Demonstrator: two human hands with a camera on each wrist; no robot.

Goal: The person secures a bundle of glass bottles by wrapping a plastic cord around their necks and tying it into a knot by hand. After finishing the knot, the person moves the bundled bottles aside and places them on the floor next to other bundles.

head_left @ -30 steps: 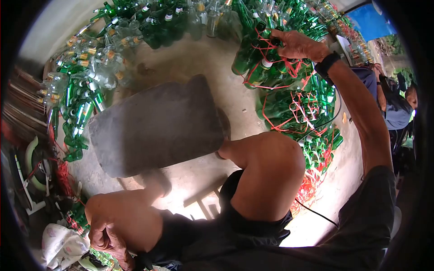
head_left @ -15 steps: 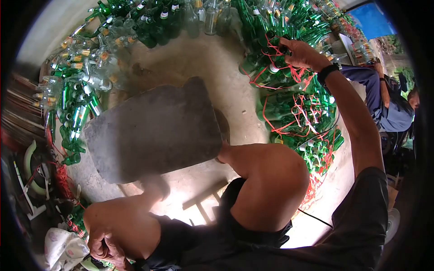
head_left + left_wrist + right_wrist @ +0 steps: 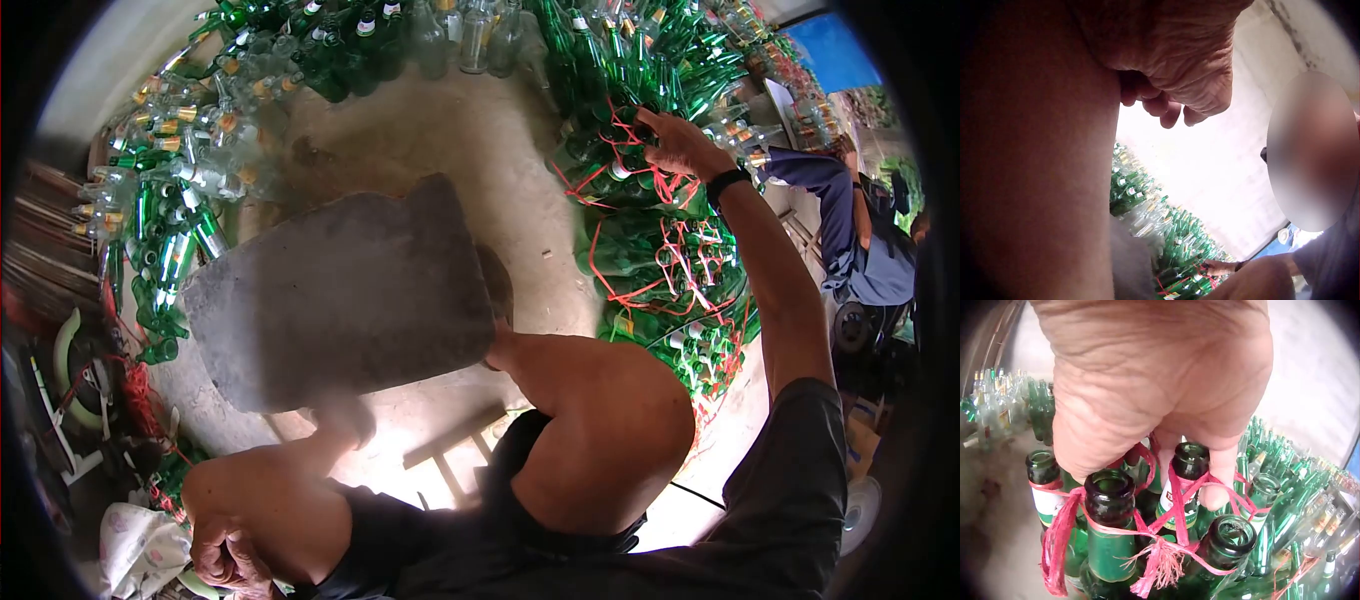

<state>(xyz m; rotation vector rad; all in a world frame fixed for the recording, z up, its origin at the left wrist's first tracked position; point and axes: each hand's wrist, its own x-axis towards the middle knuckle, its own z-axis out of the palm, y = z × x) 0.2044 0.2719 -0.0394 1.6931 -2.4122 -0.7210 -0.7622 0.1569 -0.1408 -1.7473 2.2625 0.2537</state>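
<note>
At the upper right of the head view my right hand [image 3: 690, 148] grips the top of a bundle of green glass bottles [image 3: 1110, 547] tied with red plastic string [image 3: 1059, 547]. In the right wrist view, its fingers reach down among the open bottle necks, and the string loops around those necks. Part of the grip is hidden behind the palm. My left hand [image 3: 228, 555] rests by the left knee, fingers loosely curled, holding nothing; the left wrist view shows this hand [image 3: 1175, 56] against the bare leg.
A second string-tied bundle of green bottles [image 3: 625, 250] stands nearer the right knee. A grey slab [image 3: 345, 290] lies before the legs. Loose green and clear bottles [image 3: 175, 250] line the left and back. Another person [image 3: 885, 255] sits at far right, beside a cloth bag-free floor edge.
My right hand and the gripped bottle bundle have shifted right and toward me, closer to the second bundle. The left hand stays by the knee. The head view has shifted slightly.
</note>
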